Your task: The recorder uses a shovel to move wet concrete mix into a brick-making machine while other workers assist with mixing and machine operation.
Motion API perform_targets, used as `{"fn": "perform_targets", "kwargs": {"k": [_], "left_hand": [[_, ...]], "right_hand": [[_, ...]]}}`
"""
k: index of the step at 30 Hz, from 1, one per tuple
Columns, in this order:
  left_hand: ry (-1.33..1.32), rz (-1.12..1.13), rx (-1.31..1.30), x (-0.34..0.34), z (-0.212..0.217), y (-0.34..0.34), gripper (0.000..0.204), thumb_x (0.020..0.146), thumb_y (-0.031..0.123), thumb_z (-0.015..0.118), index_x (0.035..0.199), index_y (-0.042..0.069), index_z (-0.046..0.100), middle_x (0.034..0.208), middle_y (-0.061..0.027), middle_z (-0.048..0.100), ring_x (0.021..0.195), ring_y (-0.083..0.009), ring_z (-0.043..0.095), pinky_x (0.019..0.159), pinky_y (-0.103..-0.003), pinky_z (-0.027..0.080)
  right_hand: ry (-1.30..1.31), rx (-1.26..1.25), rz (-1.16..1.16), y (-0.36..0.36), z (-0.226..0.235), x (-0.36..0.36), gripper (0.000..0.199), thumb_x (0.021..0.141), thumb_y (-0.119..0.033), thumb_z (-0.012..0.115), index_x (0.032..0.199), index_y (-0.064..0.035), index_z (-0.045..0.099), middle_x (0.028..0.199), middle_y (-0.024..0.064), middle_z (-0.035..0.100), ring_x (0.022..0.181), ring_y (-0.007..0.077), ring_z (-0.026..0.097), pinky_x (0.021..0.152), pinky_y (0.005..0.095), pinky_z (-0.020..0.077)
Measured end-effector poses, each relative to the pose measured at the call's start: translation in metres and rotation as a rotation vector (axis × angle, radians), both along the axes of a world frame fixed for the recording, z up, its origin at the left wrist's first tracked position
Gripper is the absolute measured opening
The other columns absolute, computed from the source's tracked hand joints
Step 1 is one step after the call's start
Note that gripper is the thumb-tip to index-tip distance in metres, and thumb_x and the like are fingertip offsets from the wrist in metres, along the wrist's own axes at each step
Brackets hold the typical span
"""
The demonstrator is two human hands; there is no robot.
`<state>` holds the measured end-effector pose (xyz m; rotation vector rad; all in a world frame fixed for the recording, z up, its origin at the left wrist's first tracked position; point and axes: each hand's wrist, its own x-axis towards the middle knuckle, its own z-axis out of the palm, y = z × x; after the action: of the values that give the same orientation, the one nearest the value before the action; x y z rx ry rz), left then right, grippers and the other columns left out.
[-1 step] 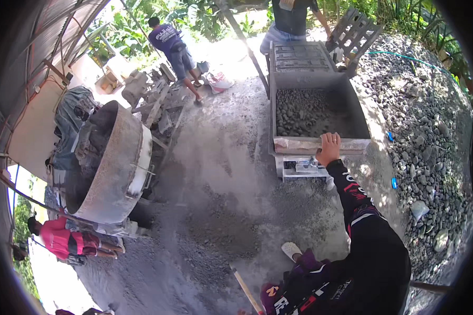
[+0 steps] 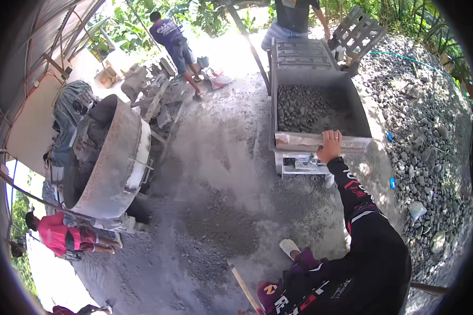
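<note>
My right hand [image 2: 329,146] is closed over the near rim of a large grey bin [image 2: 360,113], fingers bent over its edge. Stones and grit [image 2: 304,107] lie inside the bin, heaped toward its left side. My right arm, in a black printed sleeve, reaches out to it from the lower right. At the lower edge a slim wooden pole [image 2: 244,287] slants beside my dark clothing. A sliver of what may be my left hand [image 2: 242,312] shows near the pole; its fingers are cut off by the frame.
A big round metal drum [image 2: 113,168] stands tilted at left, with a person in red [image 2: 55,235] beside it. Another person [image 2: 176,44] bends near a sack [image 2: 220,80]. A third [image 2: 291,21] stands behind the bin. Stones [image 2: 425,157] cover the right side; loose grit [image 2: 220,231] lies mid-floor.
The view has shifted slightly. The person at the far left back has bent a little toward the sack. My right hand stays on the bin's rim.
</note>
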<state>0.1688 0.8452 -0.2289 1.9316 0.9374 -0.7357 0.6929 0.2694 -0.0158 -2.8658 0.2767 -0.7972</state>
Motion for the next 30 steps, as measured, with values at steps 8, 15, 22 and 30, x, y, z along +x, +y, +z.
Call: {"fn": "perform_targets", "kwargs": {"k": [8, 15, 22, 30], "left_hand": [[0.146, 0.118, -0.047, -0.221, -0.009, 0.008, 0.035, 0.081, 0.024, 0.07, 0.108, 0.01, 0.052, 0.092, -0.0055, 0.064, 0.076, -0.0217, 0.066, 0.062, -0.046, 0.055], [0.389, 1.558, -0.275, -0.31, -0.045, 0.032, 0.062, 0.082, 0.07, 0.052, 0.098, 0.01, 0.054, 0.079, -0.0066, 0.051, 0.057, -0.0239, 0.045, 0.049, -0.042, 0.039], [0.743, 1.674, 0.237, -0.287, -0.156, 0.053, 0.114, 0.074, 0.081, 0.053, 0.133, -0.016, 0.044, 0.139, -0.0345, 0.042, 0.134, -0.0415, 0.039, 0.111, -0.042, 0.034], [0.196, 2.3, 0.207, -0.284, -0.298, 0.07, 0.067, 0.091, 0.059, 0.051, 0.099, -0.006, 0.061, 0.091, -0.0151, 0.06, 0.078, -0.0216, 0.059, 0.066, -0.035, 0.049]], "right_hand": [[0.219, -0.21, -0.112, 0.021, -0.007, -0.005, 0.059, 0.064, -0.015, 0.068, 0.117, -0.0014, 0.046, 0.115, 0.0168, 0.052, 0.124, 0.0357, 0.044, 0.115, 0.0479, 0.0221], [0.453, -0.209, -0.103, 0.174, -0.059, -0.064, 0.074, 0.077, -0.028, 0.066, 0.138, 0.0019, 0.039, 0.139, 0.027, 0.043, 0.131, 0.0399, 0.042, 0.109, 0.0468, 0.0337], [1.088, 0.011, 1.116, 0.509, -0.28, -0.269, 0.034, 0.075, -0.028, 0.07, 0.101, -0.0061, 0.067, 0.105, 0.0187, 0.064, 0.108, 0.037, 0.057, 0.094, 0.0451, 0.0449], [1.864, 0.636, -0.037, 0.725, -0.685, -0.382, 0.068, 0.072, -0.059, 0.075, 0.114, -0.0086, 0.058, 0.103, 0.0038, 0.062, 0.1, 0.0243, 0.062, 0.086, 0.0517, 0.0472]]}}
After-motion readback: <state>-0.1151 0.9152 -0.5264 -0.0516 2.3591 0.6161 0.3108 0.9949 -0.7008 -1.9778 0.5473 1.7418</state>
